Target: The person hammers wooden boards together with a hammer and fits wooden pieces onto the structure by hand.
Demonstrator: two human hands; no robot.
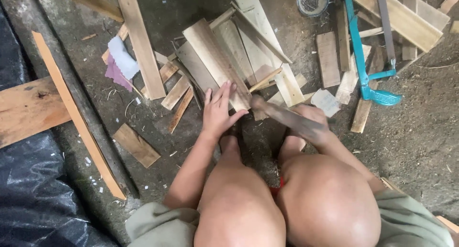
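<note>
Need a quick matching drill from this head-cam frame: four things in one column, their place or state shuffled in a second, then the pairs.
Things:
1. left hand
2. right hand
3. blue saw
4. bowl

Place or state:
A. at the top edge, beside the plank pile
B. flat, fingers spread, on a wood slat
C. lying on the ground at the right, handle nearest
D. gripping a blurred dark tool

Pairs: 1-B, 2-D, 3-C, 4-A
</note>
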